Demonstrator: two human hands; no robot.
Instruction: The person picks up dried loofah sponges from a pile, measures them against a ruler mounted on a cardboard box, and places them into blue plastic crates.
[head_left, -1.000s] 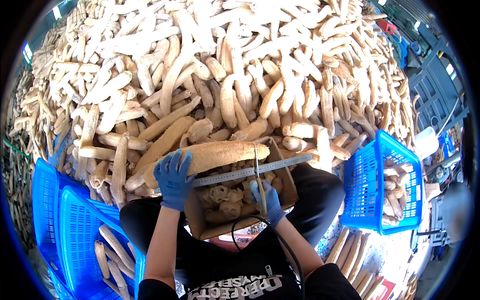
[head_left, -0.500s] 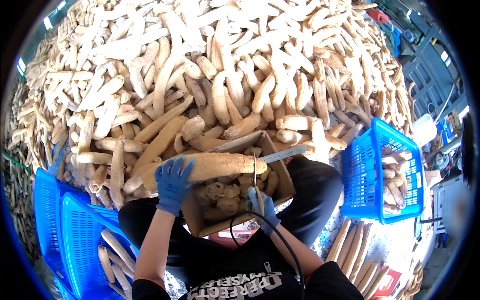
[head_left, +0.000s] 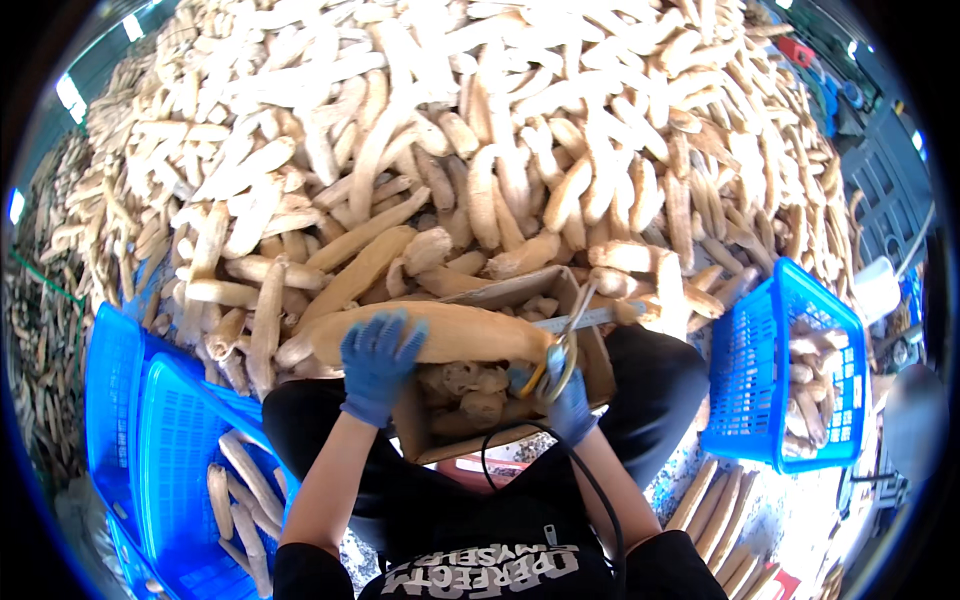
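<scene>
A long, thick dried loofah [head_left: 470, 332] lies crosswise over a cardboard box [head_left: 600, 372] between my knees. My left hand [head_left: 378, 365], in a blue glove, is closed over the loofah's left part. My right hand [head_left: 572, 408], gloved too, grips a pair of scissors [head_left: 562, 372] with yellowish handles beside the loofah's right end. The blades point up and right, past that end. A pale ruler [head_left: 592, 318] sticks out across the box behind it. Short cut loofah pieces [head_left: 482, 402] fill the box bottom.
A large heap of dried loofahs [head_left: 400, 150] rises ahead. Blue plastic baskets [head_left: 160, 450] stand at my left, one holding loofahs. Another blue basket [head_left: 740, 380] at the right has short loofahs inside. Long loofahs [head_left: 715, 520] lie in rows at lower right.
The scissors have swung from upright across the loofah's right end to a slant pointing up and right, clear of it. The whole view has shifted slightly.
</scene>
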